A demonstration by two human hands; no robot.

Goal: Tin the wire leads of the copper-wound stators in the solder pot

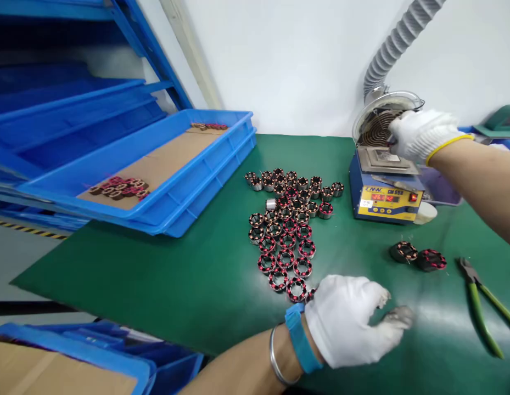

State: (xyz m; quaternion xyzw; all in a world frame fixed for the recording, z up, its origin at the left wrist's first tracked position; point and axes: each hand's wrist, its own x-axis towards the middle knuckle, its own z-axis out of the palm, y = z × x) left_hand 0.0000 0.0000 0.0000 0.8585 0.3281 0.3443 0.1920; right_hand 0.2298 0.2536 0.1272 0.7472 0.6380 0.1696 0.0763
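My left hand (351, 318), in a white glove with a blue wrist strap, hovers low over the green mat just right of a cluster of several small wound stator coils (288, 225); its fingers are curled, and nothing shows in them. My right hand (421, 134), also gloved, reaches to the top plate of a blue and yellow solder pot (384, 189); whether it pinches something there is unclear. Two more coils (417, 256) lie apart near the pot.
Green-handled cutters (483, 304) lie at the right. A fume hose and round hood (382, 118) stand behind the pot. Stacked blue trays (168, 164) lined with cardboard hold more coils at the left. Blue bins (94, 362) sit below the table's front edge.
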